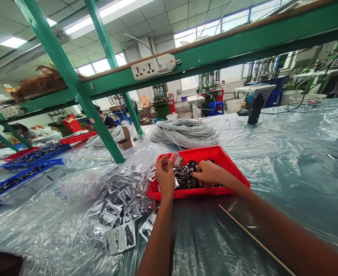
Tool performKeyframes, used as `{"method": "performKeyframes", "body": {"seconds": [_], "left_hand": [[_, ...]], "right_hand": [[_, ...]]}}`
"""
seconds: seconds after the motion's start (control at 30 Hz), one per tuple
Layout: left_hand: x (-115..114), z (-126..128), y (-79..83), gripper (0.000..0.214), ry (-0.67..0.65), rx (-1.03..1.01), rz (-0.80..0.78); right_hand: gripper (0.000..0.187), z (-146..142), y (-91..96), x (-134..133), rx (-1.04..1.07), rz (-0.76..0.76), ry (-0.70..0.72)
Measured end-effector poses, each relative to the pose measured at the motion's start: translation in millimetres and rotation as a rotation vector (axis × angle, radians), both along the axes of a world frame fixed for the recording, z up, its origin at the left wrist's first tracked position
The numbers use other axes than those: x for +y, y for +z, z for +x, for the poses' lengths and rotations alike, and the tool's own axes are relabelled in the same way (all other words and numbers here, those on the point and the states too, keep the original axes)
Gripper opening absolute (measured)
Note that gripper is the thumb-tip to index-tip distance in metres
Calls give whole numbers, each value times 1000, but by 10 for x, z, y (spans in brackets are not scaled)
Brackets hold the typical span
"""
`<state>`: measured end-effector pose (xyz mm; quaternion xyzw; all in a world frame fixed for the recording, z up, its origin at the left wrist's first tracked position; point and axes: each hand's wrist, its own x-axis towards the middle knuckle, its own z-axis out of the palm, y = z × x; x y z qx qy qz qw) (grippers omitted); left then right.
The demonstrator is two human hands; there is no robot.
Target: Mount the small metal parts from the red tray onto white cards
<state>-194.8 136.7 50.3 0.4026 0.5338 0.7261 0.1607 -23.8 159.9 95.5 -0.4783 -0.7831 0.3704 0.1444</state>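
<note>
Red tray sits at centre frame on a table under a clear plastic sheet, and both hands work inside it. At the tray's left end the left hand is raised, its fingers closed in a pinch on a silvery packet held just above the dark parts. Right of it, the right hand lies knuckles up on those parts with its fingers curled down into them; whether it grips one I cannot tell. This looks like the picking stage, a part being sought for the packet. Getting a part in would call for an open packet mouth and one part singled out from the tangle. Lower left, a heap of similar packets touches the tray. A thin stick lies at lower right.
</note>
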Motion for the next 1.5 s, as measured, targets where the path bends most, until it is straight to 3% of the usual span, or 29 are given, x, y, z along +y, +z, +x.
{"method": "performKeyframes", "body": {"seconds": [0.07, 0.13, 0.17, 0.23, 0.3, 0.4, 0.57, 0.7, 0.93, 1.07, 1.17, 1.27, 1.33, 1.5], "left_hand": [[47, -15, -10, 28, -138, -251, -29], [78, 6, -15, 24, -303, -410, -24], [84, 27, -12, 21, -382, -456, -16], [76, 77, 4, 16, -503, -509, -2], [50, 125, 32, 16, -569, -564, 8], [-2, 177, 76, 23, -608, -637, -29], [-46, 224, 58, 38, -609, -533, -60], [-31, 227, 7, 41, -607, -542, -25], [-68, 175, 94, 40, -648, -454, -41], [-59, 130, 95, 34, -534, -279, -74], [-20, 82, 38, 30, -385, -152, -99], [5, 45, -1, 28, -276, -131, -101], [1, 46, -3, 28, -333, -157, -92], [-27, 90, 19, 32, -634, -207, -130]], "right_hand": [[36, 80, 48, 14, -127, 292, -102], [24, 108, 36, 9, -97, 564, -183], [18, 102, 10, 4, -45, 667, -176], [24, 63, -72, -3, 60, 811, -97], [35, 18, -162, 8, 101, 902, -29], [36, -13, -252, 40, 76, 960, -19], [33, -3, -264, 28, 19, 1030, 12], [34, -49, -270, -25, 96, 1003, 23], [25, -83, -269, -11, 384, 748, 63], [5, -119, -259, -32, 266, 614, -14], [9, -181, -243, -95, 132, 507, -113], [10, -194, -210, -130, 124, 396, -90], [11, -161, -194, -112, 207, 377, -41], [25, -54, -174, -21, 236, 452, 36]]}}
